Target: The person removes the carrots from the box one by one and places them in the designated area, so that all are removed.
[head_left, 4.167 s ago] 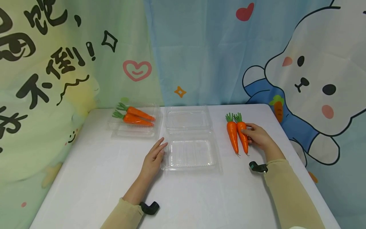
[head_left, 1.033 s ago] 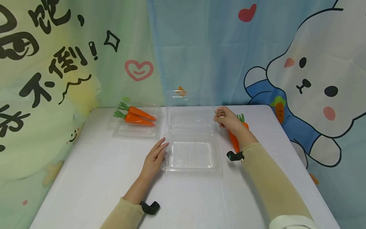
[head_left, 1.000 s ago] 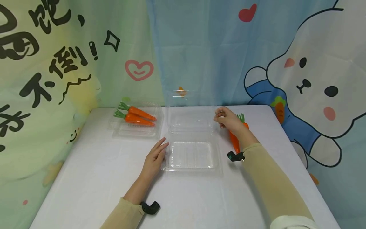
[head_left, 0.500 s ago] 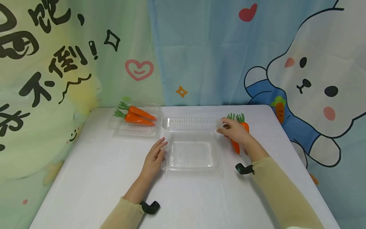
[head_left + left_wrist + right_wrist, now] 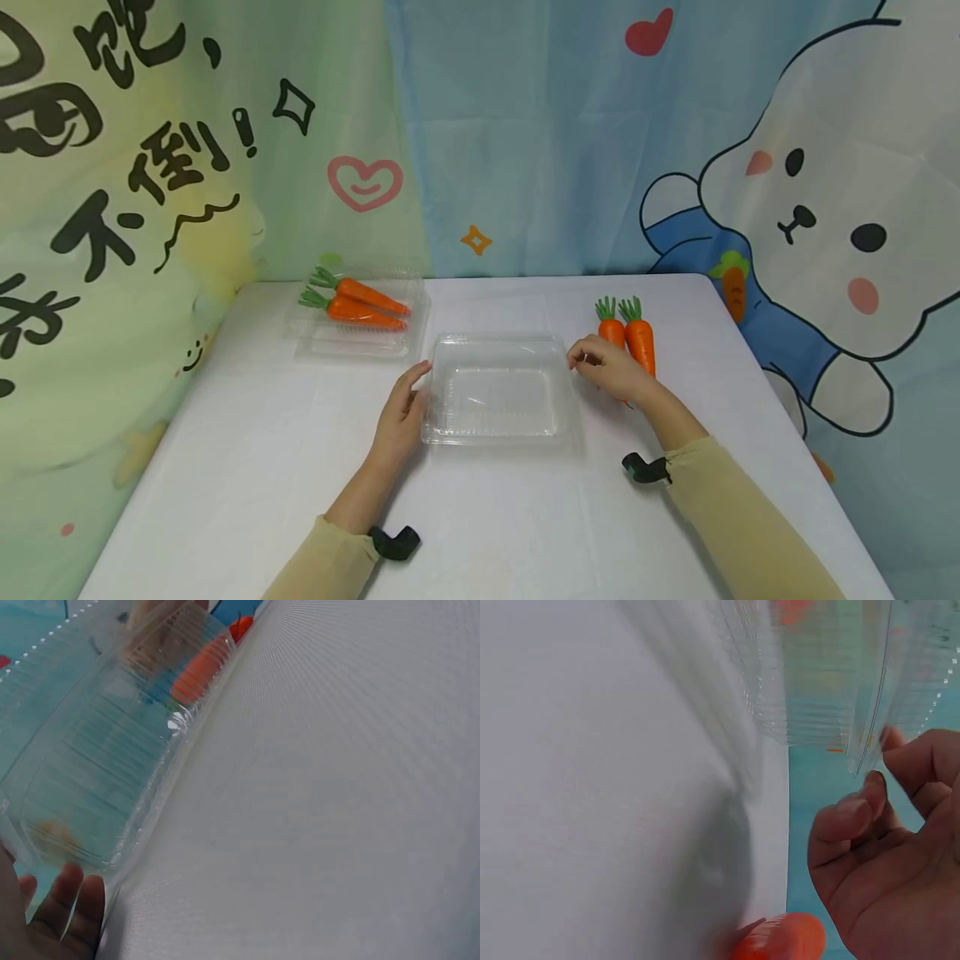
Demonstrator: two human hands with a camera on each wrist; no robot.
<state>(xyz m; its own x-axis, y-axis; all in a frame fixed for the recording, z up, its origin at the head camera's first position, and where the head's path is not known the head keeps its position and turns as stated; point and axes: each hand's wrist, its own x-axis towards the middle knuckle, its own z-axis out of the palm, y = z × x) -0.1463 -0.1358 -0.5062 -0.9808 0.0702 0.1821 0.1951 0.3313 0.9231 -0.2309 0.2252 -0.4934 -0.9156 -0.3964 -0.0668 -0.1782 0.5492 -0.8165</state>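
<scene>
A clear plastic clamshell box (image 5: 495, 402) sits at mid-table with its lid folded down over the base and nothing inside. My left hand (image 5: 401, 414) rests at the box's left side, its fingers loosely extended; the left wrist view shows the fingertips (image 5: 91, 889) at the box's end. On the opposite side, my right hand (image 5: 609, 367) has its thumb and forefinger at the lid's right edge, pinching it. In the right wrist view, curled fingers (image 5: 847, 821) meet the rim corner. Two carrots with green tops, the nearer one a carrot (image 5: 639, 337), lie just behind the right hand, partly hidden.
Another clear box (image 5: 322, 343) stands at the back left of the white table (image 5: 480, 525), with two carrots (image 5: 363, 312) in it. A printed curtain (image 5: 525, 150) hangs close behind the table. Both wrists wear a black camera mount (image 5: 395, 543).
My right hand first left the carrots and lifted the box's lid. It has since swung the lid forward and down onto the base. The left hand has stayed at the box's left side.
</scene>
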